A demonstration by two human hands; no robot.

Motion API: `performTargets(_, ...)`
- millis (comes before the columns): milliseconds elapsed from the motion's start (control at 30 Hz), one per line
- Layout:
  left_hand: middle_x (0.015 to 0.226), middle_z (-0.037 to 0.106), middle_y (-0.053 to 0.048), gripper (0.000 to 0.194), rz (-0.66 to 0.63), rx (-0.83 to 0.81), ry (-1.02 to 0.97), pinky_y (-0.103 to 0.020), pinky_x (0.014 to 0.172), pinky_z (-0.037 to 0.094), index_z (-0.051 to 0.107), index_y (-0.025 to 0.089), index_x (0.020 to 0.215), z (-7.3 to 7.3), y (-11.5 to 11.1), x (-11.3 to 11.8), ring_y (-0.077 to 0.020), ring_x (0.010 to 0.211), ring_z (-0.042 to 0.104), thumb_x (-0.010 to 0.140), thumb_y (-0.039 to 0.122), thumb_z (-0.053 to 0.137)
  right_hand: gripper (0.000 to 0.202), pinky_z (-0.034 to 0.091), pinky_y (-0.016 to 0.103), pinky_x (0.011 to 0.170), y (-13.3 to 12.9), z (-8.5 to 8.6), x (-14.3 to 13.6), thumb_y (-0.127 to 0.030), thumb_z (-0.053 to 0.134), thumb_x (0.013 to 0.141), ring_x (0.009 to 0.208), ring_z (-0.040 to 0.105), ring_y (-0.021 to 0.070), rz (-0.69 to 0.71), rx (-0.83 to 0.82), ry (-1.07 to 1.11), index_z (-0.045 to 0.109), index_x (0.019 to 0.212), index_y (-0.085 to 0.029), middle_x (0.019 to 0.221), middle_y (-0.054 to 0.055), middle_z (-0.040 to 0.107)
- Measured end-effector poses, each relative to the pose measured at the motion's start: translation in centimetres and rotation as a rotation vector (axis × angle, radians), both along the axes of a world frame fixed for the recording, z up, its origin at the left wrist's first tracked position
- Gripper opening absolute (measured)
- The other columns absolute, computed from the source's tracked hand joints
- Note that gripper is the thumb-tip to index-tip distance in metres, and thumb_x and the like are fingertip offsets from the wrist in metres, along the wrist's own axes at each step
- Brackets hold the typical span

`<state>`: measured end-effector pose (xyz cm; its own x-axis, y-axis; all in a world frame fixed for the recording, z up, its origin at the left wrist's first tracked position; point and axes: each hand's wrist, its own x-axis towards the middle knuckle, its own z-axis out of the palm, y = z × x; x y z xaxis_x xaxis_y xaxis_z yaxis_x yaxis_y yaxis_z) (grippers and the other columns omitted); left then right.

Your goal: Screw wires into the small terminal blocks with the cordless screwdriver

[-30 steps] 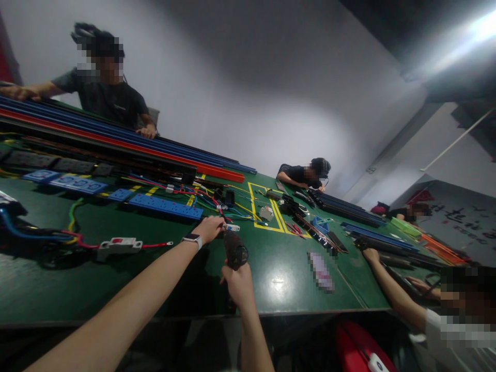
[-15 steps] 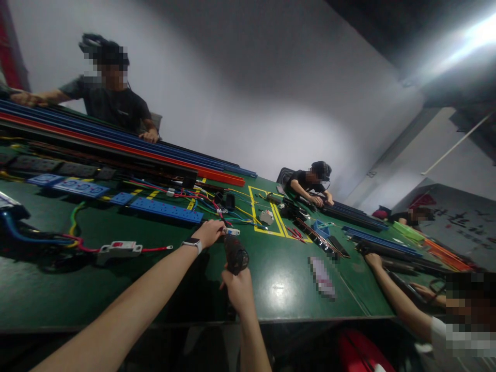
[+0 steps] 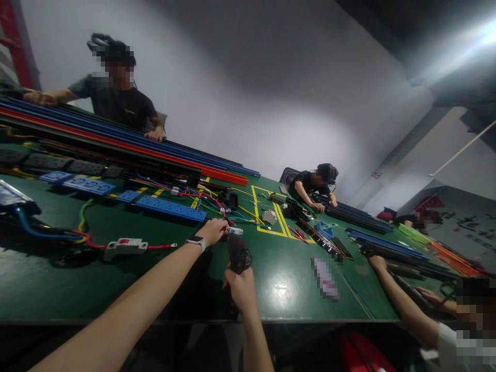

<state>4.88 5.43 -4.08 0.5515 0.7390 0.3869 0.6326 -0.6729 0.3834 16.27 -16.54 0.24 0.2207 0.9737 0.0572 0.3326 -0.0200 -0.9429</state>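
The small white switch piece (image 3: 235, 231) lies over the green table (image 3: 194, 299), right at the front end of my power driver (image 3: 239, 254); the two meet or very nearly meet, though I can't see the contact itself. My left hand (image 3: 214, 231) is at its left side, fingers drawn together and bent towards it; whether they pinch the piece or a wire beside it, I cannot tell. My right hand (image 3: 243, 289) is on the near side of it, fingers wrapped around the driver's grip. With both hands closed in on the one spot, I judge that the left steadies while the right keeps the driver lined up. Beyond the white switch piece, a little to the left, are tangled wires (image 3: 207, 194); further left is the blue socket strip (image 3: 170, 207). To its right, past yellow tape lines (image 3: 271, 231), lie red-handled tools (image 3: 299, 234)
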Motion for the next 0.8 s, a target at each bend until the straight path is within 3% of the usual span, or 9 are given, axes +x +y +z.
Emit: performTargets(800, 0.101, 0.068, -0.005, 0.017, 0.021, -0.048, 0.015, -0.034, 0.089, 0.039, 0.064, 0.026, 0.101, 0.14, -0.06, 0.14, -0.0222, 0.100, 0.058, 0.091, 0.028, 0.051, 0.016, 0.042, 0.024, 0.050, 0.09, -0.41, 0.03, -0.017, 0.050, 0.069, 0.053, 0.058, 0.0165, -0.008, 0.048, 0.045, 0.059, 0.082, -0.018, 0.063, -0.001, 0.058)
